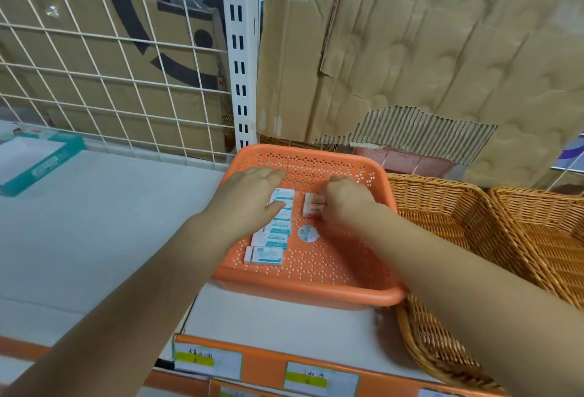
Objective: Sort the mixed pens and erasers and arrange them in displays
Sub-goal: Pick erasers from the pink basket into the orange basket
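An orange perforated plastic basket (331, 273) sits on the white shelf. Inside it, along the left side, lies a column of several teal-and-white boxed erasers (268, 240). My left hand (249, 194) lies flat with straight fingers over the top of that column. To the right, two pink-and-white erasers (311, 205) lie side by side; my right hand (344, 204) curls its fingers round their right end. A round white sticker (308, 233) is on the basket floor. No pens are in view.
Two brown wicker baskets (458, 216) (543, 223) stand right of the orange one. A teal-edged flat box (34, 159) lies at far left on the shelf. White wire grid (104, 74) and torn cardboard (426, 58) back the shelf. Price labels (208, 362) line the front edge.
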